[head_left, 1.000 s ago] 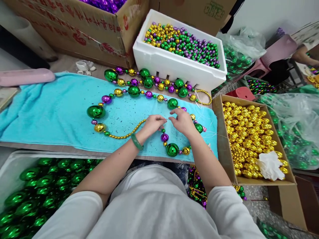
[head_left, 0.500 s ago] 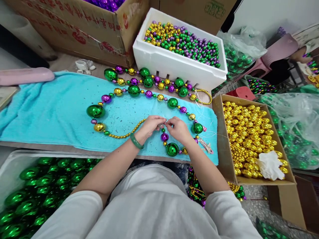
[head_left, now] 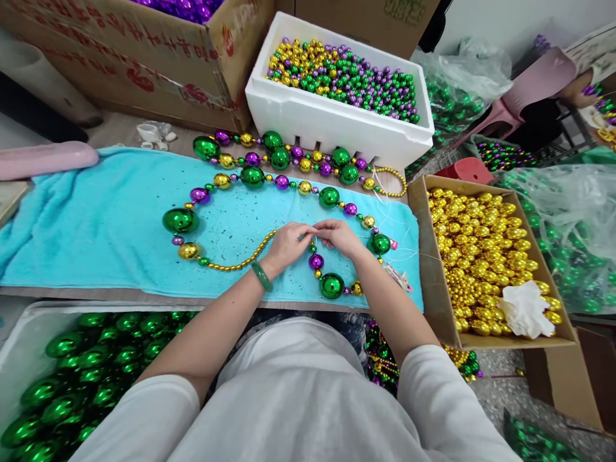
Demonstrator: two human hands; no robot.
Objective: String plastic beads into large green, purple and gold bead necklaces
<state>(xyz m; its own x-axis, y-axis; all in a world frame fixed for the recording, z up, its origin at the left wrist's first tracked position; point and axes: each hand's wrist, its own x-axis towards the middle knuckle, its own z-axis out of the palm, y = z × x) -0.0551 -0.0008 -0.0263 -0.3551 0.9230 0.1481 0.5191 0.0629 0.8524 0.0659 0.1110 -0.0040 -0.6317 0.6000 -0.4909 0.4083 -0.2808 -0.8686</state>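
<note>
My left hand (head_left: pixel 290 245), with a green bangle at the wrist, is closed in a pinch at the end of the gold bead strand (head_left: pixel 234 265). Its fingertips meet those of my right hand (head_left: pixel 339 237), also pinched, over a thin pale string. Fingers mostly hide the string. Just below them hangs the other end of the necklace, with a purple bead (head_left: pixel 316 262) and a large green bead (head_left: pixel 332 285). The rest of the necklace loops round on the turquoise towel (head_left: pixel 120 218), including a big green bead (head_left: pixel 180 221) at its left.
A second bead necklace (head_left: pixel 280 158) lies along the towel's far edge, before a white foam box (head_left: pixel 332 115) of small beads. Gold beads fill a cardboard box (head_left: pixel 436 308) at right. A tub of green beads (head_left: pixel 62 378) sits at lower left. Loose threads and a tag (head_left: pixel 398 279) lie at right.
My hands have drawn together, so their fingertips now touch; the right fingers have straightened and flattened towards the left. The whole view has shifted slightly.
</note>
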